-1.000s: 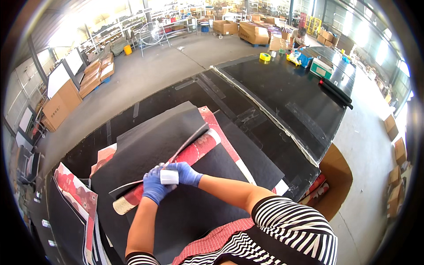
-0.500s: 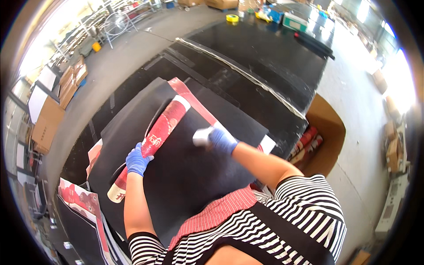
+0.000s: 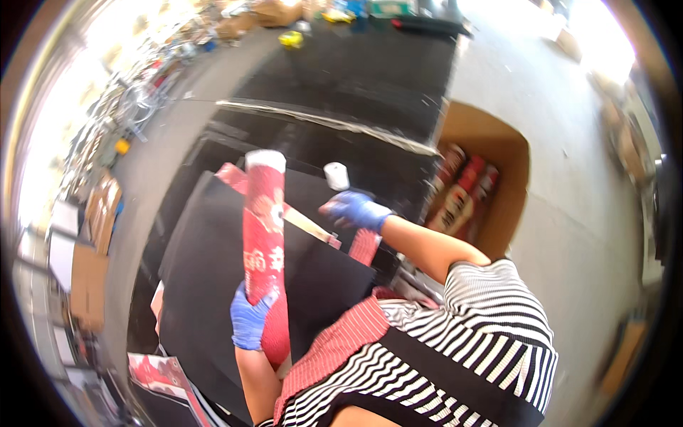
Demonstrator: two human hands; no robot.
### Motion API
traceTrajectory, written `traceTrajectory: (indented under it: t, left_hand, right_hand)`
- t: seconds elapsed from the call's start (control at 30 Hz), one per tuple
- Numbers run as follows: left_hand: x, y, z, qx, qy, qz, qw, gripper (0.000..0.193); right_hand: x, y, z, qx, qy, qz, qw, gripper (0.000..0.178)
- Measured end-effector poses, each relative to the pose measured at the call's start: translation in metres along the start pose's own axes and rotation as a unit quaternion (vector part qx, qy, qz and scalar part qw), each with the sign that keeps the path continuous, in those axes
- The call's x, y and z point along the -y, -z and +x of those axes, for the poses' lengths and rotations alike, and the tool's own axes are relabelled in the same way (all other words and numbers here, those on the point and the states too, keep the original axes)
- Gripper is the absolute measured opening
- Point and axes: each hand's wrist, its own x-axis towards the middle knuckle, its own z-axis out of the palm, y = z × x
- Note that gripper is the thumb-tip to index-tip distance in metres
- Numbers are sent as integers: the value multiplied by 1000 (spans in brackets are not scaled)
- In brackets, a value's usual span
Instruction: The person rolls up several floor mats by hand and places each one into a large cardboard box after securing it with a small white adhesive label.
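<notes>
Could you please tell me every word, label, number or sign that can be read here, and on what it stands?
Red roll in the left hand: pale characters, which I won't copy out.
Rolls in the cardboard box: dark and pale marks, too small and blurred to read.
I can make out no other readable text.

Factory-type workshop: long black worktable [image 3: 348,85], wide bare concrete floor [image 3: 562,235], open carton [image 3: 509,160] of red rolls [image 3: 462,196]; far left looks like shelving [image 3: 92,135], too blurred to confirm.
</notes>
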Motion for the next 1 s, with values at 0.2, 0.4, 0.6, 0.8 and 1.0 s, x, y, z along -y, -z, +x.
traceTrajectory:
  t: [0.2,0.4,0.6,0.8,1.0]
  left_hand:
    - [-116,-114,7,136,-149,75,976,67]
    - [-83,-162,35,376,-12,6,926,98]
    - [-67,-194,3,421,-45,116,899,82]
    - [13,-132,-48,158,-84,241,954,63]
    - [154,-54,-195,-207,149,398,881,70]
  right_hand:
    - [11,-93,-114,47,111,276,954,82]
    - [30,30,-177,-161,151,375,900,65]
    - [-31,246,-206,-263,80,486,830,65]
    - [-125,359,-198,-525,-1,21,851,32]
    - [-64,34,-76,-106,-39,-101,988,24]
